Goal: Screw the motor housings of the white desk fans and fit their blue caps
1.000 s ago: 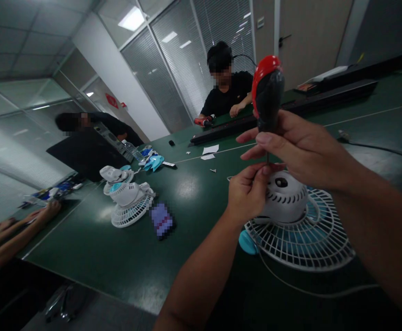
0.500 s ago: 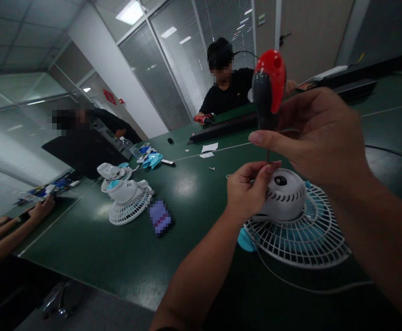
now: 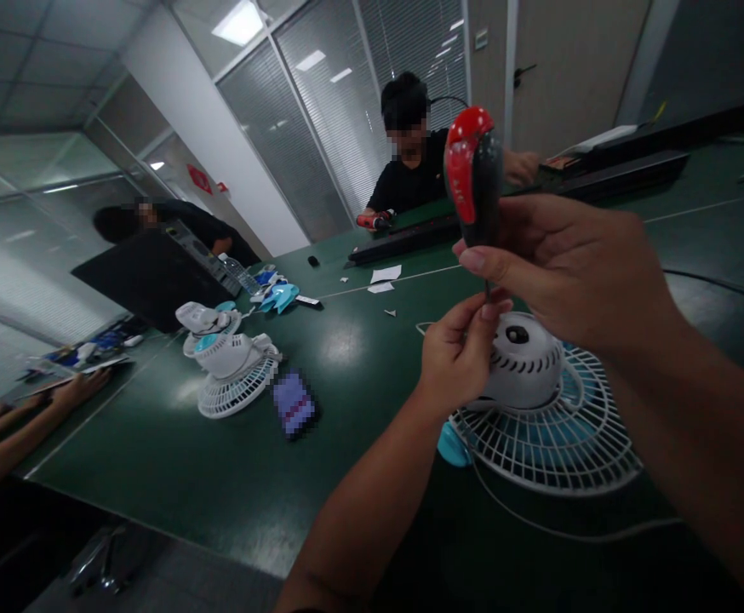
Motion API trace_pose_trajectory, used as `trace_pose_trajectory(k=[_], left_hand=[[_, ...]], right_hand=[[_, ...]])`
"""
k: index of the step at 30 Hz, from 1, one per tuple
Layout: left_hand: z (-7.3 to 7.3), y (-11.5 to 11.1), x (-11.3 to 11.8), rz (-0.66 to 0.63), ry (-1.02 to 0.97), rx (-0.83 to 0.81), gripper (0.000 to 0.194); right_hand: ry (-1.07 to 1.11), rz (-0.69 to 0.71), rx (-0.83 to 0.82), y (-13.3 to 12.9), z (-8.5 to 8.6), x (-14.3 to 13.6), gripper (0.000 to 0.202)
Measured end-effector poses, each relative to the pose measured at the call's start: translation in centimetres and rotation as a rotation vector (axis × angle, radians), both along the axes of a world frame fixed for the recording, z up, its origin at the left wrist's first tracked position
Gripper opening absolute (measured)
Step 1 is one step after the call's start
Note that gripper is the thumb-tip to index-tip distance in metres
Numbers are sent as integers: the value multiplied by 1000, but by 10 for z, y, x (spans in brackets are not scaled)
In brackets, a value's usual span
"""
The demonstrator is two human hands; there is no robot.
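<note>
My right hand (image 3: 563,264) grips a red and black screwdriver (image 3: 471,179), held upright with its handle on top. The thin shaft runs down between the thumb and index finger of my left hand (image 3: 458,349), which are pinched round its lower end. Whether a screw is also between those fingertips is hidden. Just beside my left fingers is the white motor housing of a fan (image 3: 529,387), with a dark round opening on top. The fan lies on its white wire grille, light blue blades showing through.
A second white fan (image 3: 231,366) lies on the green table (image 3: 346,409) to the left, near a blurred purple item (image 3: 294,404). Paper scraps (image 3: 385,274) and a black computer case (image 3: 148,277) are farther back. Co-workers sit opposite and at left. A cable (image 3: 569,532) trails in front.
The screwdriver has turned about its axis, its red side now facing left. The handle and my right hand have shifted slightly down and left. My left hand keeps its pinch.
</note>
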State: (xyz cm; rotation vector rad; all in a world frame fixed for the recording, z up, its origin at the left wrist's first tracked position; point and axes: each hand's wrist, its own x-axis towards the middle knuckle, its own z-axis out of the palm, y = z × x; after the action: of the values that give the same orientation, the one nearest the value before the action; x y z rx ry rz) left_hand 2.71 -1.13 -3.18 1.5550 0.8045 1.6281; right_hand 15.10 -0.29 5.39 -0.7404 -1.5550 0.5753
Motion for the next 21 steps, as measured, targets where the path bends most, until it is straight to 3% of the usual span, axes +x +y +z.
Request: trace_pose_trajectory(k=[8,14,21], left_hand=[[2,1,-4,-27,23,-32,37],[0,2,-3,37,9,-84,35],[0,2,-2,66,1,-89,30]], right_hand=[[-25,63,-23,0,-3,-3,31],[-48,42,-29,2,-4,-5,33],[77,-77,-33,8,-5,-6,62]])
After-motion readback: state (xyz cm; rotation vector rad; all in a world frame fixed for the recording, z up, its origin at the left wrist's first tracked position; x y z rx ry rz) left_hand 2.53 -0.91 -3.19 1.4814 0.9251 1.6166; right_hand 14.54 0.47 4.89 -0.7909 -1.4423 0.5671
